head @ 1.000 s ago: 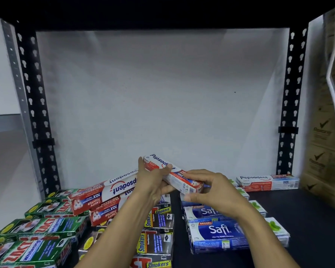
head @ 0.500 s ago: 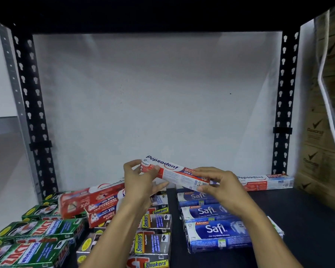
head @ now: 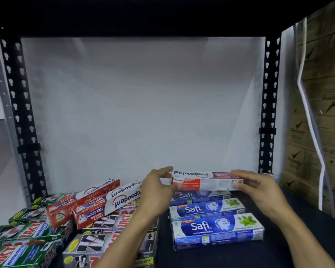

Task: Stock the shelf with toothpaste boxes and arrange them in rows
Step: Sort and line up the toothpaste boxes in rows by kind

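A red and white Pepsodent box is held level in the air above the back of the Safi boxes. My left hand pinches its left end and my right hand grips its right end. Behind the right hand, another Pepsodent box lies by the back right post, mostly hidden. Two more Pepsodent boxes lie slanted on the pile at the left.
Green Zact boxes and grey Zact Smokers boxes fill the left of the black shelf. Black slotted posts stand at the back corners. Cardboard cartons stand to the right.
Both hands have carried the Pepsodent box to the right and turned it from slanted to level. The camera has moved closer and shifted right.
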{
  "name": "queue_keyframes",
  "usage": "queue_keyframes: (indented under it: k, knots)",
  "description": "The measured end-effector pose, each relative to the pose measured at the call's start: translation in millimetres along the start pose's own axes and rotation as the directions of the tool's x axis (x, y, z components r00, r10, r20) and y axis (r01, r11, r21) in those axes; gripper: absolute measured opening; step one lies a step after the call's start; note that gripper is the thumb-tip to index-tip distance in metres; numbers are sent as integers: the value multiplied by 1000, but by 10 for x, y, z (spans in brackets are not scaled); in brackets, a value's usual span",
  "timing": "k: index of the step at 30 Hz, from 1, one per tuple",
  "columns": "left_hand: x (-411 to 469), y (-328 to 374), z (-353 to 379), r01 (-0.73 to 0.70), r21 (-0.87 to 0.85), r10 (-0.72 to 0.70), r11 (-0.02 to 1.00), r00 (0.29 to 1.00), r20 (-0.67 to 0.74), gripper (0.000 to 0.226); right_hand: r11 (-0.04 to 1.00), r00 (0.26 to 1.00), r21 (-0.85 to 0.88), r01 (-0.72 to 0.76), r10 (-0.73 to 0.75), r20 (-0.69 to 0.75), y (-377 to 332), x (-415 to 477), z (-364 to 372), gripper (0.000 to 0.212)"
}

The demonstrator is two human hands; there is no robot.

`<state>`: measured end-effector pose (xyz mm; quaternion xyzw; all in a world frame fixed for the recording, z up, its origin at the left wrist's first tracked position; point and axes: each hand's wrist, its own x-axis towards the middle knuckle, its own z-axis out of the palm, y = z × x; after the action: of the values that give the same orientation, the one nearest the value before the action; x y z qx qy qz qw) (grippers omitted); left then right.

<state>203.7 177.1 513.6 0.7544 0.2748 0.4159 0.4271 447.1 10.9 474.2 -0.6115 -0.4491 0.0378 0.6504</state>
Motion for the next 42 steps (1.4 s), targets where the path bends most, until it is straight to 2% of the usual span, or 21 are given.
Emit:
queue_keyframes:
  k: [3,6,11,17,22,29,35,42]
  knots:
    - [22,90,222,-26,138,9,990,992,122,53,999,1000,-47,-9,7,-25,98,-16,-238,39]
    - [65,148,441,-32,191,-9,981,978,208,50,998,996,-65,-17,11,-84,175,-18,-473,38]
    - [179,263,837,-140,268,60,953,956,287,48,989,985,-122,-89,69,-159,348,-6,-789,38]
    - [312,376,1283,-246,315,112,917,915,388,58,954,942,-218,-205,132,-308,501,-10,-1107,34]
    - [440,388,1631,-266,366,78,892,887,454,64,915,920,-324,-239,107,-376,513,-22,-1281,31]
    - [544,191,1918,-256,473,29,843,899,436,65,844,923,-434,-314,166,-346,664,82,-1378,32]
    - [579,194,2010,-265,548,-9,794,895,446,47,824,923,-451,-341,203,-327,725,149,-1410,31]
    - [645,162,2034,-242,551,-36,798,894,446,56,811,925,-473,-345,209,-317,790,211,-1433,32]
